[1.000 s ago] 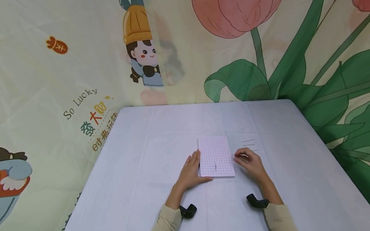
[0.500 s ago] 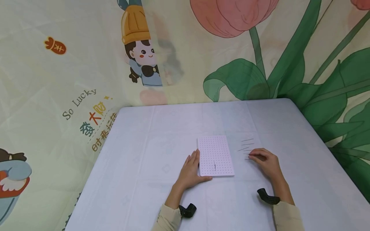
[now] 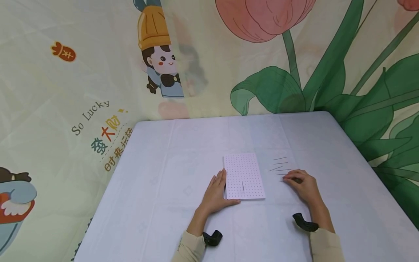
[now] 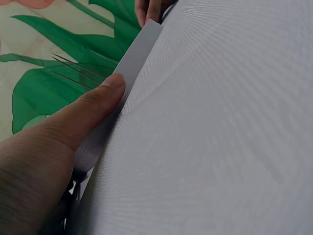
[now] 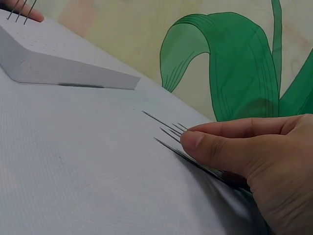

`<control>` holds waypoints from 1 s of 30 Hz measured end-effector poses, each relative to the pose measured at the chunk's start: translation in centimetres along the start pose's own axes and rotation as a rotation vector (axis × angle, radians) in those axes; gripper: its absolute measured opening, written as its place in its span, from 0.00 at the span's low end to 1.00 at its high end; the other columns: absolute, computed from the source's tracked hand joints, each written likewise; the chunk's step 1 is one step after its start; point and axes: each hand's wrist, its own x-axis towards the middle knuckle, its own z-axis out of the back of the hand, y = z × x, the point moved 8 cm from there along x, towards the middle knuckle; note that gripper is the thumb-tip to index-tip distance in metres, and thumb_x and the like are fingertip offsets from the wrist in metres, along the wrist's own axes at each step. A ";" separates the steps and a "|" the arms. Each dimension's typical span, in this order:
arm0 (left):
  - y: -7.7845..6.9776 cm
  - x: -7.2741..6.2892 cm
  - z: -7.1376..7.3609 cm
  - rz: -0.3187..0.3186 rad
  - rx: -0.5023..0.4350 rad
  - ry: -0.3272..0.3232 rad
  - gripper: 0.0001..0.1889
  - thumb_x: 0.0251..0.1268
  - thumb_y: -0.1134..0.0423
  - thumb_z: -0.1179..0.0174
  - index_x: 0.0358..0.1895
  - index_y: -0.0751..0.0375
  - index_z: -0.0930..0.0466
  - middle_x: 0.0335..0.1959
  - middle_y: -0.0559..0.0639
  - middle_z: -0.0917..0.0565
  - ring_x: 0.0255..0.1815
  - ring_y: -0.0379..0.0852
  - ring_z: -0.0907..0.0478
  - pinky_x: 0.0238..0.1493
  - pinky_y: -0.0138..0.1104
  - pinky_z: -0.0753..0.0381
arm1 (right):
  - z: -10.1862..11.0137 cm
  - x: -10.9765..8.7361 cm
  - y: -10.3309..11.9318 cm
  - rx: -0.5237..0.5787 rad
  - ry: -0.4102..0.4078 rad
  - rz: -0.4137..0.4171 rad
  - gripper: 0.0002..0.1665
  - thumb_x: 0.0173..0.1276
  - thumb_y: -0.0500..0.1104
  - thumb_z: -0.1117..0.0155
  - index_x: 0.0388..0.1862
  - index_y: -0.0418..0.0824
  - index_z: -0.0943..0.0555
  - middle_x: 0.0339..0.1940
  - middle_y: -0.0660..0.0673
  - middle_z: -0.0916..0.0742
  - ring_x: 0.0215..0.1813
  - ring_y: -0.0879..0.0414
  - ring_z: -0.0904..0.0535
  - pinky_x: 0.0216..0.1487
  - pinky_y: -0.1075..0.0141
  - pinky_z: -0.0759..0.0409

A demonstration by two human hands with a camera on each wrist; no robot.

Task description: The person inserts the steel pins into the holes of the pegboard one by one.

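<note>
We find the perforated board point(image 3: 243, 163) lying flat on the table point(image 3: 183, 145), holes facing up, right of centre in the scene. Thin upright rods point(image 5: 19, 11) stand in its near part; we count three in the right wrist view, slightly tilted there.

We record the left hand point(image 3: 214, 194) at the board's near left corner. Its fingers lie nearly straight along the left edge and its thumb is stretched along the near edge, leaving a wide gap between thumb and fingers.

Just to the right of the board, apart from it, we note several loose rods point(image 3: 280, 163), roughly in a column, most pointing left to right and one more slanted. The right hand point(image 3: 302, 185) is at the near end of this group, the tips of thumb and forefinger brought narrowly together. We cannot tell whether a rod is pinched between them.

Each wrist carries a black device point(image 3: 212, 238), and both sleeves point(image 3: 325, 245) are beige. Beyond the table we observe a printed backdrop point(image 3: 209, 94) with a pink flower point(image 3: 266, 18), green leaves point(image 3: 273, 89) and a cartoon figure point(image 3: 163, 65).
</note>
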 end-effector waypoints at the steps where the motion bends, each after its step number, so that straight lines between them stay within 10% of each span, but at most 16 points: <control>1: 0.0 0.0 0.0 0.001 0.001 0.001 0.63 0.41 0.24 0.45 0.73 0.65 0.60 0.74 0.55 0.54 0.73 0.44 0.61 0.72 0.36 0.63 | 0.0 0.0 0.0 -0.007 0.005 0.000 0.04 0.50 0.37 0.27 0.27 0.43 0.13 0.33 0.49 0.16 0.40 0.62 0.28 0.40 0.75 0.31; 24: -0.1 -0.2 0.2 -0.018 -0.001 -0.004 0.63 0.41 0.26 0.43 0.72 0.66 0.60 0.73 0.55 0.53 0.73 0.44 0.60 0.72 0.36 0.62 | -0.5 -0.2 0.9 -0.051 0.064 0.066 0.05 0.52 0.34 0.29 0.26 0.42 0.17 0.30 0.49 0.17 0.37 0.58 0.30 0.37 0.68 0.32; 30: -0.1 -0.3 0.1 -0.006 -0.007 0.001 0.63 0.41 0.27 0.42 0.73 0.65 0.59 0.73 0.54 0.53 0.73 0.44 0.60 0.72 0.36 0.62 | -0.9 0.1 2.3 0.080 0.030 0.064 0.03 0.57 0.36 0.32 0.31 0.41 0.17 0.32 0.49 0.17 0.37 0.62 0.26 0.37 0.79 0.29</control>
